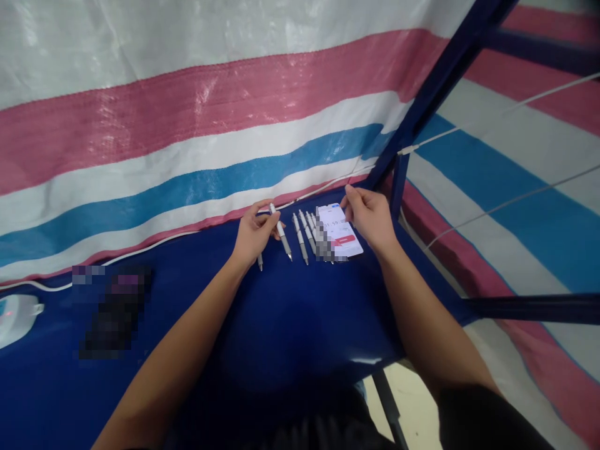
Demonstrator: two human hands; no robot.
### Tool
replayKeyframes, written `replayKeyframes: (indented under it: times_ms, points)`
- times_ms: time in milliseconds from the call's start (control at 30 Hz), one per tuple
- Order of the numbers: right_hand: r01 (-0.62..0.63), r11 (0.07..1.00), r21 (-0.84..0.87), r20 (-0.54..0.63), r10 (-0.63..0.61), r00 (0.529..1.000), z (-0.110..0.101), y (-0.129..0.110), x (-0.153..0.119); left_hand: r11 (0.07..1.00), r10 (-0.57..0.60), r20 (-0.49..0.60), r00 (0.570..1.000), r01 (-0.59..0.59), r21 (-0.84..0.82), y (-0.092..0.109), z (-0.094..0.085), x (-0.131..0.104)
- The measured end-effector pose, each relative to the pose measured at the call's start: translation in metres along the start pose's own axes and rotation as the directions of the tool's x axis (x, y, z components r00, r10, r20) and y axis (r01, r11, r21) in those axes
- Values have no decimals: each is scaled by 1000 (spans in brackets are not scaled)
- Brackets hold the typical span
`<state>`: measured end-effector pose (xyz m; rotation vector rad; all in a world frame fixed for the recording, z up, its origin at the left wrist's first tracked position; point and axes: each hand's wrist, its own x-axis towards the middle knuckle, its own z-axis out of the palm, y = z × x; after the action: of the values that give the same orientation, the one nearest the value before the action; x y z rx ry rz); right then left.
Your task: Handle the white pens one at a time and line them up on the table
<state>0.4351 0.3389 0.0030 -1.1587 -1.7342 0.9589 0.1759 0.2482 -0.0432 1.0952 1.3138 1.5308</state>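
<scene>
My left hand [255, 234] is closed on a white ballpoint pen [285, 242] with a grey grip, its tip pointing down toward the blue table. Another pen [260, 262] shows only its tip beneath that hand. To the right, several similar pens, among them a near one [300, 239], lie side by side. A phone [350, 247] with a lit white screen, showing a timer and a red button, lies over or against the rightmost pens. At its upper right edge is my right hand [370, 219], thumb and fingers pinched together; whether anything is between them is hidden.
The blue table [290, 319] meets a striped tarp [201, 112] at the back, with a white cable [154, 245] along the join. At left are a blurred dark object [117, 312] and a white device [17, 317]. A blue metal frame [412, 119] stands at right.
</scene>
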Motion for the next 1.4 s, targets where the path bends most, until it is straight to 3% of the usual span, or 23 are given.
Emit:
replayKeyframes:
  times_ms: [167, 233, 300, 433, 667, 800, 967, 1033, 1200, 1400]
  points:
    - [5, 1000, 4, -53, -5, 999, 7, 6, 0, 1000, -23, 3, 1000, 23, -3, -5, 1, 0]
    - [41, 999, -16, -1, -41, 999, 17, 2, -7, 1000, -29, -6, 1000, 29, 9, -3, 2, 0]
    - [86, 995, -45, 135, -79, 988, 29, -5, -19, 999, -33, -9, 999, 34, 26, 0, 2, 0]
    - [201, 969, -144, 398, -129, 908, 51, -24, -47, 998, -24, 8, 1000, 23, 66, 5, 3, 0]
    - [403, 880, -252, 644, -158, 748, 65, -43, -69, 995, 63, -35, 997, -60, 83, 2, 4, 3]
    - [451, 851, -267, 691, -157, 705, 63, -44, -68, 996, 61, -46, 997, -58, 75, 0, 1, 5]
    - [482, 822, -305, 698, -152, 700, 65, -44, -71, 990, 58, 21, 998, -60, 126, 3, 0, 4]
    - [521, 798, -303, 732, -155, 663, 68, -47, -75, 988, 65, 24, 998, -68, 141, 4, 1, 4]
    - [641, 743, -193, 854, -194, 483, 75, -60, -90, 981, 74, 29, 997, -78, 178, 2, 2, 5]
    - [708, 672, -217, 862, -208, 462, 79, -65, -99, 959, 110, 30, 993, -114, 259, 0, -1, 14]
